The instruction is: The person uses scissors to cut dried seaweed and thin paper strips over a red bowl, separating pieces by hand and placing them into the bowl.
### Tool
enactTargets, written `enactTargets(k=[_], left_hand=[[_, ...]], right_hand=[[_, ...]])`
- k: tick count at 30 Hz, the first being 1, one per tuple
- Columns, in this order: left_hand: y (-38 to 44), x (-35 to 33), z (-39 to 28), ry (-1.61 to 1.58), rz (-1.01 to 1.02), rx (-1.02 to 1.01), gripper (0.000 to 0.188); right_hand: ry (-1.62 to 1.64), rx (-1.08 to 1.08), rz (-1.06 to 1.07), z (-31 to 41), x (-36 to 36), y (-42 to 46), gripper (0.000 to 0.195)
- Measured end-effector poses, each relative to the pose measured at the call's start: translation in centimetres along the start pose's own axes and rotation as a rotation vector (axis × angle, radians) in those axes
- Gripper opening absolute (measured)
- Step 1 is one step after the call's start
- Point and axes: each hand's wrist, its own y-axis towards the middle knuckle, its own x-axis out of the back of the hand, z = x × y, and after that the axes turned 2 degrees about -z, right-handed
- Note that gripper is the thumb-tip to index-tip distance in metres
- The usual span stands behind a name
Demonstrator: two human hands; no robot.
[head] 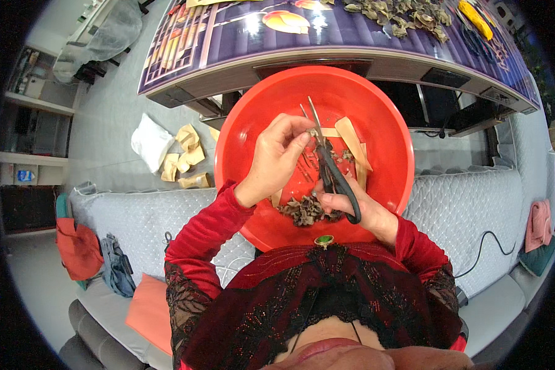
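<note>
My right hand (358,203) holds a pair of scissors (326,159) with black handles, its blades pointing away from me and slightly apart. My left hand (277,150) pinches a small dried piece (312,132), likely fungus, between thumb and fingers right beside the blades. Both hands are over a large red plastic basin (391,171). A heap of dark, curled dried pieces (303,210) lies in the basin's near part, partly hidden by my right hand. Smaller bits and several tan strips (351,141), perhaps paper or tape, lie farther in.
Beyond the basin stands a table (240,39) with a glossy patterned top. On it lie more dried pieces (407,16) and a yellow object (475,19). A white bag (150,143) and crumpled brown paper pieces (189,145) lie on the floor at left. A quilted sofa cover (467,199) extends on both sides.
</note>
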Motion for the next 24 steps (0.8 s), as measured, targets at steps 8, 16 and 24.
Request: enactTargets(k=[8,16,24], left_hand=[[0.3,2.2,-0.2,-0.852,0.039,0.35,0.022],[-0.2,2.8,-0.1,-0.938,0.049,0.4,0.032],[-0.6,2.9,0.0,-0.673,0.054,0.387,0.028]], right_hand=[[0.291,0.046,-0.008,0.3,-0.8,-0.1,0.038],[0.188,-0.033,0.03,0.0,0.0,0.0,0.043],[0.174,-0.037,-0.006,0.2,-0.1,-0.1,0.044]])
